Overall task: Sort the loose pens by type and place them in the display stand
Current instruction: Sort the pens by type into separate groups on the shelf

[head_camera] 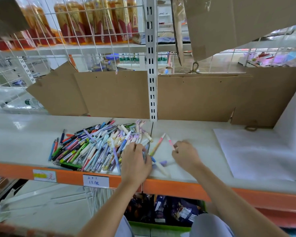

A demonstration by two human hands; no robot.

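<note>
The left hand (pixel 136 161) lies palm down at the right edge of the pen pile, its fingers curled into the pens; whether it grips one cannot be told. The right hand (pixel 185 155) sits just right of it on the bare shelf, fingers curled, pinching the lower end of a pink and white pen (pixel 169 141) that points up and away.

The white shelf (pixel 186 134) with its orange front edge (pixel 169 187) carries everything. Brown cardboard sheets (pixel 113 94) stand along its back, split by a white slotted upright (pixel 152 65). A sheet of white foam (pixel 256 151) lies at the right end of the shelf, well apart from the pens.

The pile of loose pens (pixel 92 147) spreads across the left half of the shelf, darker pens to its left, pastel ones to its right. Between the two hands lie an orange and green pen (pixel 157 145) and, nearer the front edge, a white pen with a blue end (pixel 159 165). A handwritten price label (pixel 96 181) is stuck on the orange edge below the pile.
</note>
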